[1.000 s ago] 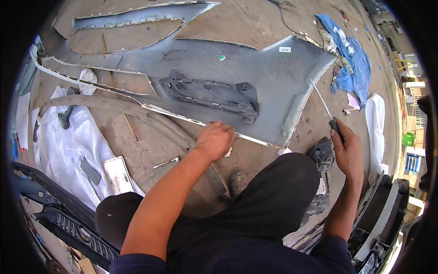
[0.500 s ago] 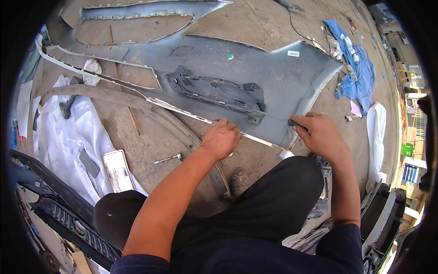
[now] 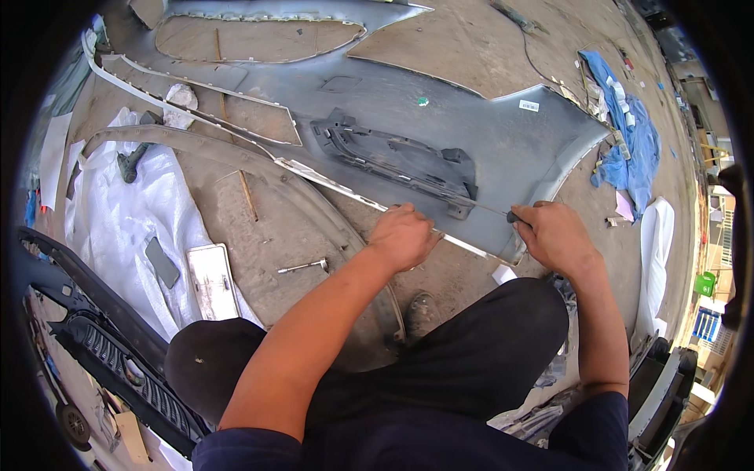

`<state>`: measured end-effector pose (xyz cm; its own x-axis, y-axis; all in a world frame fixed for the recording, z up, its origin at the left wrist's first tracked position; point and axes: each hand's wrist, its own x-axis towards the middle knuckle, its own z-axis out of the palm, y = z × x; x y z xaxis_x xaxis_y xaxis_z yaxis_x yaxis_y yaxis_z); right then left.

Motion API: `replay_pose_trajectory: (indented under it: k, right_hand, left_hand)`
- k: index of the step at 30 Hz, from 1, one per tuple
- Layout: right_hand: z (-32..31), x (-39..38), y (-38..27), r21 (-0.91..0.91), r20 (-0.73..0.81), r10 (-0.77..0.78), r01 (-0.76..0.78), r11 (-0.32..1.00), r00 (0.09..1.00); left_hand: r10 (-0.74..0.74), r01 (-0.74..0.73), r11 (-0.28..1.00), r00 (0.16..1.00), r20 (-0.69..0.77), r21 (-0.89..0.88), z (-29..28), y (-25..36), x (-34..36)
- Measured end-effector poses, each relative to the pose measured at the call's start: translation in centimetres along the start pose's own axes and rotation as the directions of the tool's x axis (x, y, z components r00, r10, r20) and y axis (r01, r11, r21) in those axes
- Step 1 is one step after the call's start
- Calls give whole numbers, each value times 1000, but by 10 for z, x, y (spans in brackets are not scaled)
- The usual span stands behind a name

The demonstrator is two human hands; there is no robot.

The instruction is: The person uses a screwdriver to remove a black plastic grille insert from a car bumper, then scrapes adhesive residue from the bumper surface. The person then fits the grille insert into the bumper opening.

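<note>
A large grey car bumper cover (image 3: 510,133) lies with its hollow inner side up in front of me. My left hand (image 3: 404,237) is closed over its near white edge, with the fingertips partly hidden. My right hand (image 3: 559,238) grips the dark handle of a screwdriver (image 3: 514,217) near the cover's right end. The thin shaft runs left to the right end of a black plastic bracket (image 3: 408,161), which sits against the cover's inner face. Whether the tip is under the bracket or only touching it, I cannot tell.
A curved trim strip (image 3: 259,169) lies between the bumper and my legs. To the left are a white plastic sheet (image 3: 129,212), a dirty white panel (image 3: 210,279) and a black grille part (image 3: 129,369). A ratchet wrench (image 3: 304,266) rests on the ground; blue cloth (image 3: 636,149) lies at right.
The whole view has shifted, so the bumper and both hands appear slightly farther right. Both hands keep their holds, and the screwdriver still points at the bracket's right end.
</note>
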<state>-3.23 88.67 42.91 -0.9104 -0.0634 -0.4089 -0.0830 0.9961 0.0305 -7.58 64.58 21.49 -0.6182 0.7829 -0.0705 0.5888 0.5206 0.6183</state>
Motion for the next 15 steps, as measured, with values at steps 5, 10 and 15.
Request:
replay_pose_trajectory:
  k: [5, 10, 15]
  right_hand:
    - [-10, 0, 10, 195, 8, -16, 15, 981, 1000]
    - [-13, 21, -2, 312, -62, 160, -133, 941, 985]
    - [52, 58, 23, 292, -227, -5, 73, 954, 974]
  left_hand:
    - [-109, 109, 994, 993, 46, -1, -13, 4, 2]
    - [-191, 192, 981, 977, 94, 5, -24, 8, 7]
    - [-244, 246, 969, 960, 138, 4, -39, 16, 14]
